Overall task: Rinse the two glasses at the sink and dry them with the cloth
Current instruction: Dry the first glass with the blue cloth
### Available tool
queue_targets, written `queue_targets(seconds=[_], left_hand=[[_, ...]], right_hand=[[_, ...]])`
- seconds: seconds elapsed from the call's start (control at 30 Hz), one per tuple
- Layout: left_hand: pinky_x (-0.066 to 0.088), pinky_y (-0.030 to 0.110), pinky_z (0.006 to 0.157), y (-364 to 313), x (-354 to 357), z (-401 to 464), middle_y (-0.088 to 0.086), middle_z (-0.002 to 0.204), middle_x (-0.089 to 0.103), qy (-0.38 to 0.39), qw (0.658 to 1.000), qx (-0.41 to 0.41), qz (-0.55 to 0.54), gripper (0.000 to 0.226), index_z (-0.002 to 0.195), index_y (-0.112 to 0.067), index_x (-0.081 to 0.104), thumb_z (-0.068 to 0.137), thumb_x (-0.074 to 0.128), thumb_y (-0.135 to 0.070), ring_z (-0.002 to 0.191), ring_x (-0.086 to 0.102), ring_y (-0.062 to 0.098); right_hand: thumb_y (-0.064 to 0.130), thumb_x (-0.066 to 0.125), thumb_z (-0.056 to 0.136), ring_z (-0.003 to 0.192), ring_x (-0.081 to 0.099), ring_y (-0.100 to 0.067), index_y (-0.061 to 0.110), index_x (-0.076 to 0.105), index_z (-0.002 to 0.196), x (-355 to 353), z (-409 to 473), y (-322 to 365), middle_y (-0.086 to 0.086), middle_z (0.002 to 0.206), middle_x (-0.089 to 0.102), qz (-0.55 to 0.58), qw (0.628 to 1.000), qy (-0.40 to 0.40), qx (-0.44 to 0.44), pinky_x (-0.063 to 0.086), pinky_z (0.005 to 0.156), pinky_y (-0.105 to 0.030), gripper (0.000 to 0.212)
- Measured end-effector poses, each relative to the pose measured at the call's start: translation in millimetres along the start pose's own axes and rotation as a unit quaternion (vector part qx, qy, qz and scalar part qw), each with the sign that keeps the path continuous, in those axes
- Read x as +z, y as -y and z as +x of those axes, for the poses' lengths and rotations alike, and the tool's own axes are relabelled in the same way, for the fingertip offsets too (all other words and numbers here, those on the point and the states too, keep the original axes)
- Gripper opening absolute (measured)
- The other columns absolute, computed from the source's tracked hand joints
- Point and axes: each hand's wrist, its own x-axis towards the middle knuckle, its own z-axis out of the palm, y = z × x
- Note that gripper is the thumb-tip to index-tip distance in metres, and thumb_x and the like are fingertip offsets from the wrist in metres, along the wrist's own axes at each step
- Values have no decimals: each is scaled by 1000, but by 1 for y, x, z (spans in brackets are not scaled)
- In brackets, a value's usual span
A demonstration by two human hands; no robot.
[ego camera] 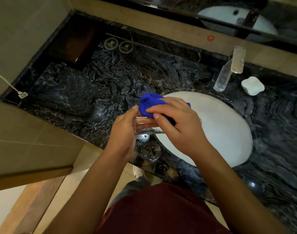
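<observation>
At frame centre, over the sink (228, 132) rim: glass (147, 126) clamped in left hand (123, 130) fingers; blue cloth (150, 105) pressed on it by right hand (176, 125) fingers. Lower centre, on worktop (93, 85): second glass (150, 152), upright. Step: drying, probably. Next: turn glass, wipe round.

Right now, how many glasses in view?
2. One glass held in the left hand, right hand wiping it with the blue cloth; second glass upright on the counter below. None seems hidden.
</observation>
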Motion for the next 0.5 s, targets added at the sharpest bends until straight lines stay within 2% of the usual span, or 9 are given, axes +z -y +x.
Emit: queue_targets(seconds=[0.07,0.17,0.3,0.37,0.5], left_hand=[[60,44,87,0,-3,2,18,96,80,-19,1000,2,2,46,101,-9,80,111,38,-27,87,79,30],[56,47,93,0,-3,3,13,95,81,-33,999,-13,2,45,107,-3,74,112,36,-28,85,78,25],[63,33,78,-4,-1,3,13,94,81,-41,999,-19,0,49,102,-4,74,113,31,-25,82,78,24],[62,28,72,-6,-2,2,17,96,81,-43,999,-22,-2,51,105,-2,75,113,30,-26,83,79,24],[63,30,76,-5,-5,-1,23,99,79,-32,999,-17,-16,52,106,2,72,113,28,-24,89,79,30]], right_hand=[[22,62,100,126,57,-27,22,78,117,1,-3,0,0,128,71,-32,999,-1,-18,45,106,-43,24],[17,68,96,126,55,-32,24,81,113,2,-10,-2,0,131,71,-82,995,-15,-47,46,106,-38,22],[10,69,89,113,58,-32,22,83,102,6,-19,-7,0,130,70,-93,994,-46,-45,46,96,-29,22],[13,64,89,110,59,-28,21,83,98,8,-23,-9,-1,130,69,-78,995,-47,-34,44,94,-26,23],[22,57,83,102,66,-14,28,80,87,6,-24,-11,6,115,70,1,996,-68,61,50,86,-28,24]])
